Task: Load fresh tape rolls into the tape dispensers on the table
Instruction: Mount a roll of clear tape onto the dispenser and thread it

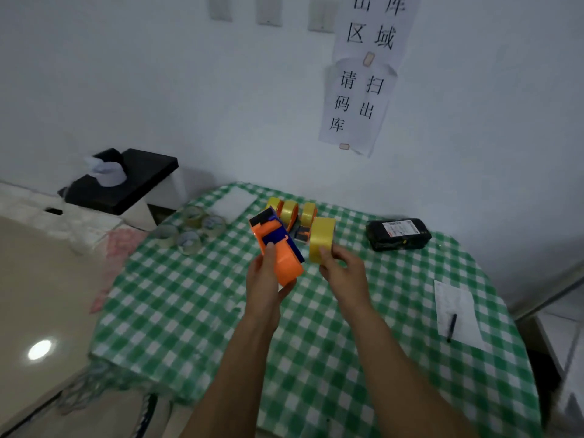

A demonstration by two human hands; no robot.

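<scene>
head view is showing the green checked table [196, 311]; above it the left hand [264, 281] is gripping a tilted orange-and-blue dispenser [277, 248], the right hand [343, 268] pinching a yellow tape roll [320, 240] beside it (roll's core is facing away, unseen).

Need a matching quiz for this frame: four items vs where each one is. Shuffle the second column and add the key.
Items:
1. orange dispenser
2. nearest yellow tape roll
3. black parcel
4. pen

Places:
A. on the paper sheet
B. held in the left hand
C. directly on the checked tablecloth, near the wall
D. held in the right hand

Pairs: 1-B, 2-D, 3-C, 4-A
</scene>
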